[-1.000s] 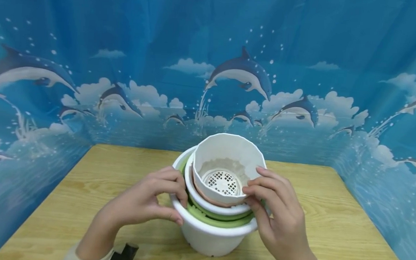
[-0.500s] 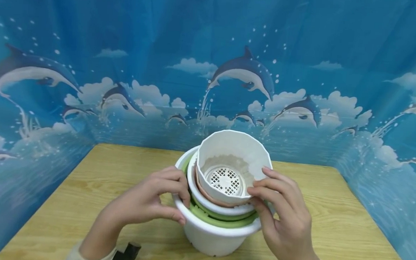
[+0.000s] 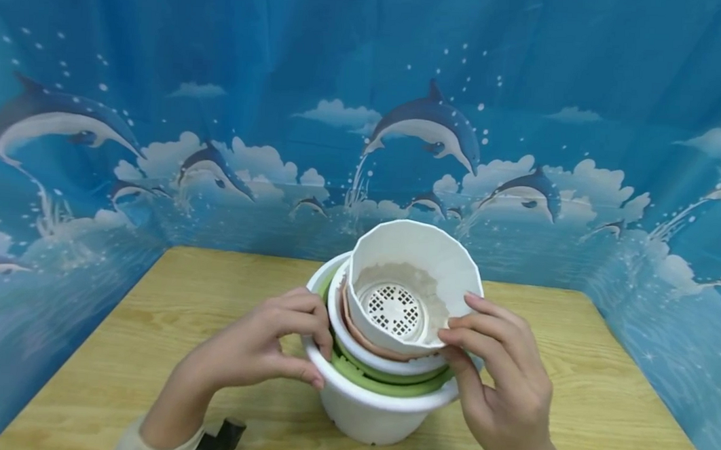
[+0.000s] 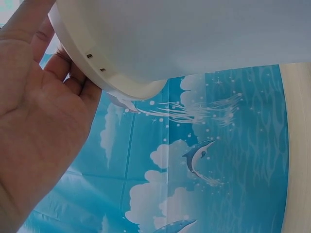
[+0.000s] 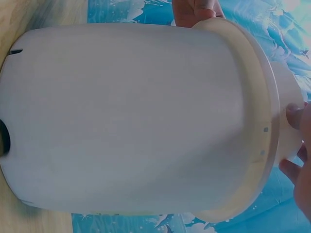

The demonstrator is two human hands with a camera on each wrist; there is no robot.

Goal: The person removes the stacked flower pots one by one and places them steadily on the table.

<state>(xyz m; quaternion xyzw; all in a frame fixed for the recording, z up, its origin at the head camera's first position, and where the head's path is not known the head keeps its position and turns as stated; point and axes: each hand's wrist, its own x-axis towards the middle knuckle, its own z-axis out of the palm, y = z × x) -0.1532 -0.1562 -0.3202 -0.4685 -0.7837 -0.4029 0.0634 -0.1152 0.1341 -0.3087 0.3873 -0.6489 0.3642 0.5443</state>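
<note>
A nested stack of plant pots stands at the table's middle in the head view. The outermost is a large white pot (image 3: 375,419). Inside it sit a green pot (image 3: 382,386), a smaller white pot (image 3: 335,304) and a pinkish pot (image 3: 348,313). Topmost is a white faceted pot (image 3: 417,245) with a dirt-stained inside and a perforated bottom, tilted toward me. My left hand (image 3: 269,342) grips the large pot's rim, fingers inside and thumb outside. With fingers inside and thumb beneath, my right hand (image 3: 505,379) pinches the faceted pot's near right rim.
A wood-grain table (image 3: 223,279) bears the stack. Behind and at both sides hangs a blue dolphin-print curtain (image 3: 320,60). Near the left sleeve is a black strap piece (image 3: 221,440).
The topmost faceted pot has shifted slightly right and up against the stack, my right hand moving with it. My left hand keeps its hold on the large pot's rim. The head view has drifted a little.
</note>
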